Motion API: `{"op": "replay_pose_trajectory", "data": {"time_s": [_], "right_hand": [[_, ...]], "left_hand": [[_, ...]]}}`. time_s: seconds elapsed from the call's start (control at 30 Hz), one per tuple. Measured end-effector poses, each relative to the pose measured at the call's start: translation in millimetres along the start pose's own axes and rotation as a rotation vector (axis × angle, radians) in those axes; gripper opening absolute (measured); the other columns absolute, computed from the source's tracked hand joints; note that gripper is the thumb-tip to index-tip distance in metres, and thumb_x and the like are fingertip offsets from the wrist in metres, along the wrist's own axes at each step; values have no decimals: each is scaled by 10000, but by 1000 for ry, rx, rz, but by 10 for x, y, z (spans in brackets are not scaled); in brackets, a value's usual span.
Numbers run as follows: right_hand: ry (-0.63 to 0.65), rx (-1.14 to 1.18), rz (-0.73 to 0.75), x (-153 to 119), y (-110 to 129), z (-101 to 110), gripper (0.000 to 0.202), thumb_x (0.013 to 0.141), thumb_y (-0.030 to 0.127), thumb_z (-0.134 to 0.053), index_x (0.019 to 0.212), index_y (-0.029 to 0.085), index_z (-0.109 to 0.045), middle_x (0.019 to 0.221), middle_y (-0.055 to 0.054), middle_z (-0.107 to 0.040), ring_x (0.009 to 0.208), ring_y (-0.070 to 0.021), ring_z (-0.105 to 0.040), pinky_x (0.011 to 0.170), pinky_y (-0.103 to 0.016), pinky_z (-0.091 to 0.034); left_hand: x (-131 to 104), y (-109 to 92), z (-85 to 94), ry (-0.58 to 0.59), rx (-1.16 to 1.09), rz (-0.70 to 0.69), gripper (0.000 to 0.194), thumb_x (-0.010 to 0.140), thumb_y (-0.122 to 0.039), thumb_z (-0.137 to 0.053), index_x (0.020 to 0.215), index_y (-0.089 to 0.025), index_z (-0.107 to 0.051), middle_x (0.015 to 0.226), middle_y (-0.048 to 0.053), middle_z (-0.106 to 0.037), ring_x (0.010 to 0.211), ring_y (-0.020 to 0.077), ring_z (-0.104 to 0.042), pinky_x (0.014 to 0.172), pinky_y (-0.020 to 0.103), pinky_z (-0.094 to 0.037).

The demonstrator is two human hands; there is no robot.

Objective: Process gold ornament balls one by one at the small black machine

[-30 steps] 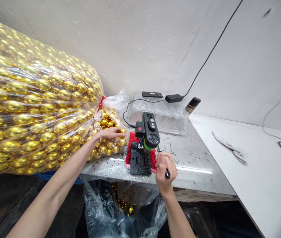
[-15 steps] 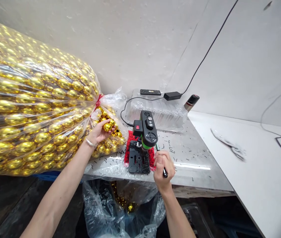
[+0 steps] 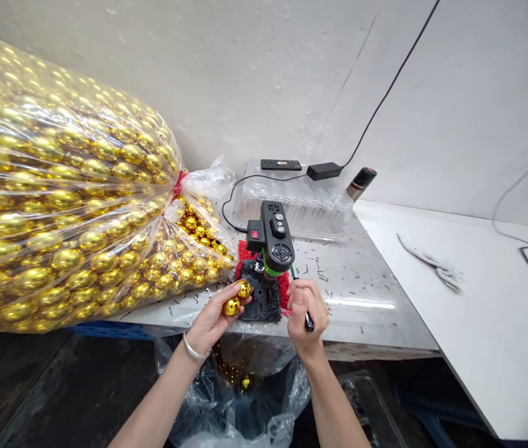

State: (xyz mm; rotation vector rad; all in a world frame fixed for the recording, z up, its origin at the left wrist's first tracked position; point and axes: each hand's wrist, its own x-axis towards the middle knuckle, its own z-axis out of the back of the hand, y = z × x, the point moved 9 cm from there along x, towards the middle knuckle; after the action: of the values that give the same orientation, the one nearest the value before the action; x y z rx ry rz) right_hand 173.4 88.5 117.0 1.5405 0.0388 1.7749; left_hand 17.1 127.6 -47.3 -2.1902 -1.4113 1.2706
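Two shiny gold balls (image 3: 232,306) are held in the fingers of my left hand (image 3: 214,317), beside the black base plate (image 3: 264,305) of a small bench drill press (image 3: 278,239). My right hand (image 3: 308,311) is wrapped round the press's lever handle (image 3: 309,323), to the right of the plate. Under the press lies a red mat (image 3: 284,287) strewn with black shavings. On the left, a large clear bag (image 3: 68,205) full of gold balls is tied with a red tie, and more balls (image 3: 198,231) sit in its open neck.
Behind the press are a clear plastic tray (image 3: 291,208), a black power adapter (image 3: 324,171) and a dark bottle (image 3: 361,183). A glove (image 3: 431,261) lies on the white table (image 3: 478,336). Below the metal table edge hangs a clear bag (image 3: 240,410) with gold balls inside.
My left hand has moved from the bag's opening down and right to the base plate, carrying gold balls. My right hand remains on the lever. The view has shifted slightly.
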Motion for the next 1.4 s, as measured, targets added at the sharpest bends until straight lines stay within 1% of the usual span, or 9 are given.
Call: {"op": "replay_pose_trajectory", "data": {"time_s": [0.07,0.2,0.33,0.4,0.63,0.73,1.0,1.17,1.4], "right_hand": [[19,0,-1,1,-4,-7,274,868,32,-387,658,206,-419,643,3,-478,671,-130,-509,599,-274,-400],[26,9,5,6,-12,-11,276,867,38,-388,652,210,-404,618,12,-452,665,-130,-504,591,-267,-395],[14,5,1,-2,-18,-7,281,871,49,-382,643,211,-410,614,10,-462,664,-133,-505,588,-268,-396],[17,10,-1,-12,-19,-8,282,872,51,-384,641,210,-417,609,9,-464,667,-137,-510,589,-272,-397],[26,32,-18,-46,-47,-11,274,875,51,-393,654,206,-438,623,6,-475,674,-137,-519,590,-275,-400],[31,38,-20,-45,-47,-15,272,879,56,-388,658,206,-443,628,3,-482,674,-139,-520,588,-277,-405],[38,46,6,-71,-42,-23,271,870,32,-389,667,206,-436,601,13,-458,688,-139,-522,591,-275,-412],[41,37,-10,-86,-61,-26,274,871,41,-386,661,206,-446,614,8,-472,684,-139,-528,584,-277,-418],[26,30,-19,-95,-59,-20,270,875,61,-384,662,207,-465,622,1,-493,677,-145,-533,590,-284,-428]], "left_hand": [[104,63,-2,-18,89,-80,268,686,-196,-758,936,-125,-696,903,86,-725,730,153,-678,529,184,-495],[249,-14,-17,-66,367,-295,445,625,-296,-799,1022,-144,-668,929,76,-722,783,161,-657,573,206,-481],[299,-147,-106,-64,627,-514,383,655,-296,-745,999,-167,-637,968,67,-719,886,187,-656,770,290,-511],[298,-171,-174,-46,767,-578,354,699,-283,-701,1027,-175,-622,1007,65,-715,941,194,-653,869,327,-492],[235,-176,-377,-105,1357,-565,409,768,-285,-675,1169,-218,-636,1049,75,-724,990,244,-646,884,360,-472],[194,-199,-445,-102,1493,-580,413,789,-312,-664,1185,-198,-648,1093,98,-716,1028,267,-634,898,362,-459],[176,-225,-401,-19,1523,-537,387,789,-334,-673,1158,-218,-660,1020,55,-737,921,233,-676,834,309,-479],[177,-221,-525,30,1579,-591,377,786,-303,-676,1152,-213,-659,1134,76,-702,1013,252,-654,881,317,-470],[227,-162,-595,41,1645,-582,405,785,-359,-674,1157,-201,-657,1168,95,-664,992,271,-651,808,320,-485]]}}
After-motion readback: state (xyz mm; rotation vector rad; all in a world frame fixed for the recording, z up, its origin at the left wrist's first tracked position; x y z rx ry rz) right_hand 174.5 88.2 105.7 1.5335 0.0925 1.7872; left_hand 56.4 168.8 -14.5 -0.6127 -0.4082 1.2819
